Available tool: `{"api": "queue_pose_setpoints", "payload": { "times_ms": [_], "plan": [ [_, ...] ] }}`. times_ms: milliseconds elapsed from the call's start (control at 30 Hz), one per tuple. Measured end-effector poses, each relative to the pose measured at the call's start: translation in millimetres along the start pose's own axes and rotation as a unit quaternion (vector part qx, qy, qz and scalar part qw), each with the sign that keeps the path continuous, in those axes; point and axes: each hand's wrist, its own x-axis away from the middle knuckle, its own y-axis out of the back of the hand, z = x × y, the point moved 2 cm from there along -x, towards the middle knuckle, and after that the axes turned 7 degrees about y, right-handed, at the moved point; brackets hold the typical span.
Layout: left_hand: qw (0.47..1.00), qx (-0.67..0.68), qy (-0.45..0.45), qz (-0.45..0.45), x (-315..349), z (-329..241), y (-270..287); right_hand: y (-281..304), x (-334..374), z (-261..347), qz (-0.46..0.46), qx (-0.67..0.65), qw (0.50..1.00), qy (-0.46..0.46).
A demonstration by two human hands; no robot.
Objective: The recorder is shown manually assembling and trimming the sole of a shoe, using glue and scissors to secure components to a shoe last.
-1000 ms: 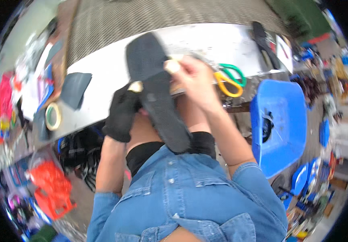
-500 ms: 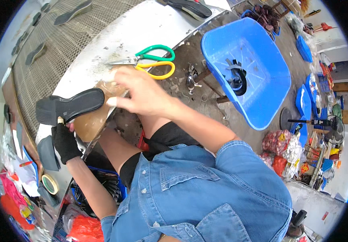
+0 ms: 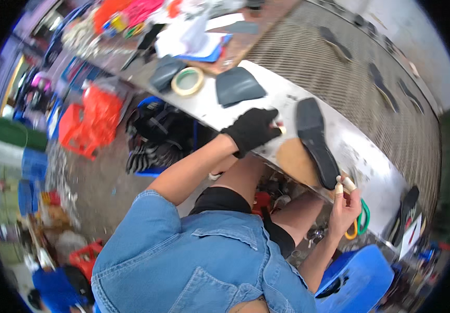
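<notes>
The left hand (image 3: pixel 252 130), in a black glove, is curling its fingers over the near edge of the desk (image 3: pixel 360 156), beside the upper end of a black shoe sole (image 3: pixel 316 141); something small and pale is showing at its fingertips, though the view is too blurred to tell what it is or whether the hand is gripping it. The right hand (image 3: pixel 346 204), bare, is pinching the lower end of the sole between taped fingertips, so the sole is lying lengthwise on the pale desk with a brown board (image 3: pixel 295 161) just under it at the edge. Yellow-and-green scissors (image 3: pixel 360 223) are lying just behind the right hand. Further along the desk a dark grey cut piece (image 3: pixel 239 86) and a roll of tape (image 3: pixel 187 81) are resting, well apart from the sole. A blue plastic stool (image 3: pixel 358 279) is standing below the right forearm.
</notes>
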Motion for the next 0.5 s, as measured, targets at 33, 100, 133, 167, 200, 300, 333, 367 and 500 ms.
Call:
{"api": "queue_pose_setpoints", "payload": {
  "times_ms": [33,100,133,167,200,300,333,367,500],
  "plan": [
    [0.999,0.009,0.011,0.032,12.8,-2.4,8.9,-15.7,-9.3,8.4,0.023,-0.011,1.0,0.005],
    [0.999,0.032,0.03,0.007,36.8,25.6,24.4,-41.9,-28.1,29.4,0.093,0.153,0.983,0.029],
    [0.993,0.045,0.068,-0.08,46.7,50.3,32.6,-61.1,-35.8,49.2,0.091,0.198,0.971,0.094],
    [0.979,0.059,0.105,-0.164,56.4,67.6,44.4,-74.7,-45.5,56.0,0.101,0.199,0.97,0.095],
    [0.964,0.007,0.134,-0.229,62.0,85.8,57.7,-88.7,-53.5,62.1,0.133,0.255,0.945,0.155],
    [0.948,0.027,0.164,-0.273,64.0,105.4,96.7,-102.8,-69.0,55.2,0.225,0.339,0.906,0.114],
    [0.943,0.057,0.186,-0.271,64.5,113.9,100.8,-107.1,-71.3,53.2,0.239,0.354,0.892,0.148],
    [0.942,0.064,0.191,-0.268,62.6,122.8,100.3,-112.0,-70.8,53.2,0.252,0.368,0.877,0.182],
    [0.952,0.004,0.122,-0.282,49.5,137.8,92.2,-180.2,-52.9,78.2,0.241,0.19,0.929,0.205]
  ]
}}
